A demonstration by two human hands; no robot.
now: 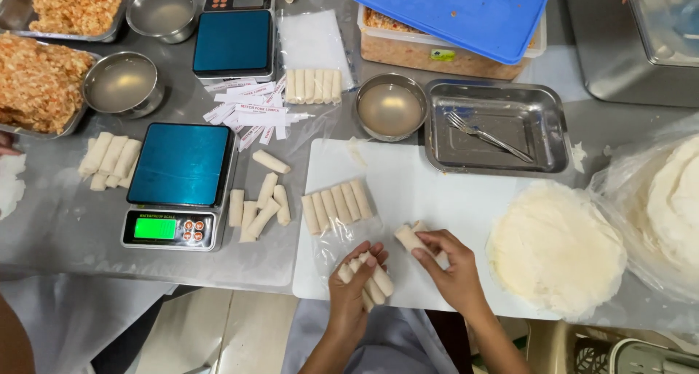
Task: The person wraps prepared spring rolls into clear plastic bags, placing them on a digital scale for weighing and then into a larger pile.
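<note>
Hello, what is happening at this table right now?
A person is handling small white rolls over a white cutting board. The left hand holds several rolls in a clear bag, and the right hand pinches one more roll. Six rolls lie bagged just above; round wrappers are stacked to the right.

We see both bare forearms rising from the bottom edge, just right of centre. Our left hand (pixel 352 286) lies lower centre, back to the camera, fingers curled closed and pointing up the frame. Our right hand (pixel 453 266) sits just to its right, wrist angled in from the lower right, thumb and fingers pinched together toward the upper left. The two hands are near but apart.
</note>
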